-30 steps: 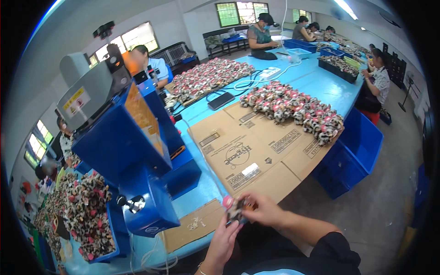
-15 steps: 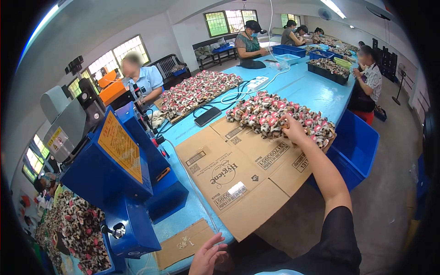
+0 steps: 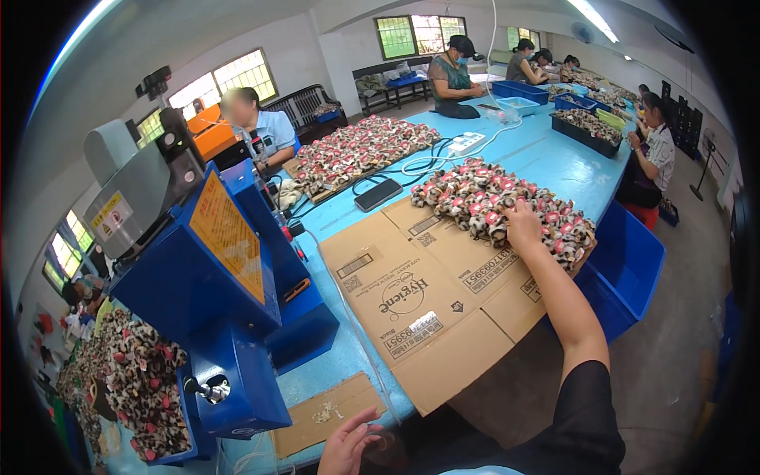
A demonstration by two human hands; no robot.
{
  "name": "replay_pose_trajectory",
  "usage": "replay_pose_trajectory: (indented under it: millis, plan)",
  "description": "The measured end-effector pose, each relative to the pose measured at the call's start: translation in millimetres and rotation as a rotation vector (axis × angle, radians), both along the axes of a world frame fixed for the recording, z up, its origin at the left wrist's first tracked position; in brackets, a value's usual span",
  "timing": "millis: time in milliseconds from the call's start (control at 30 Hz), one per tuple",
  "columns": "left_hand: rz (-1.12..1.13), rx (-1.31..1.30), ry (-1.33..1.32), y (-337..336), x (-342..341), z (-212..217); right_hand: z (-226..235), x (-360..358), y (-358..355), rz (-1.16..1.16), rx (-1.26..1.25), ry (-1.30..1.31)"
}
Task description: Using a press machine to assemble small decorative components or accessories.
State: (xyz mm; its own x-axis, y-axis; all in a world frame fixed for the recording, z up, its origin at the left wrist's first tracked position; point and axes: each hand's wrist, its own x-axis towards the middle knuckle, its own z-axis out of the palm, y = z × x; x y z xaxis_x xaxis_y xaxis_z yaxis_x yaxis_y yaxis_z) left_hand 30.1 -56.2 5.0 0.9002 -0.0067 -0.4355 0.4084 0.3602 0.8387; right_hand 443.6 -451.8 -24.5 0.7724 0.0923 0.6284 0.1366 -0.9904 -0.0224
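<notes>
My right hand (image 3: 523, 226) reaches out to the near edge of a pile of small spotted plush pieces (image 3: 483, 194), cream, brown and black with pink patches. Its fingers are bent down and closed on one of the plush pieces at that edge; the fingertips are partly hidden. The pile lies in rows on the far part of a flattened cardboard sheet (image 3: 412, 293). Low in the picture, my left hand (image 3: 352, 445) hovers near the table's front edge with fingers apart and nothing in it. Beside it lies a small cardboard piece (image 3: 348, 404) with pale scraps on it.
A blue machine (image 3: 226, 261) with a yellow label stands at the left. A phone (image 3: 378, 195), cables and a power strip (image 3: 465, 143) lie beyond the cardboard. Another plush pile (image 3: 360, 150) is farther off. A blue bin (image 3: 621, 273) stands right of the table. Several co-workers sit around.
The whole view has shifted a little, so the scene sits farther right. My right hand stays at the pile's near edge, its fingers lower among the plush pieces. My left hand stays open.
</notes>
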Motion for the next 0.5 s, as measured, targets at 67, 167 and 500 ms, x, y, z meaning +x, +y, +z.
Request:
replay_pose_trajectory:
  millis: [67,167,500]
  plan:
    - [0.039,-0.007,-0.03,11.5,-1.6,-10.5,-1.5,3.1,4.4,0.026,0.016,0.026]
    - [0.145,0.021,-0.067,32.2,-17.3,-17.0,-11.8,16.0,9.3,0.022,0.03,0.005]
    - [0.553,0.537,-0.23,138.5,-89.5,26.7,-70.0,54.2,-90.2,0.042,-0.174,-0.005]
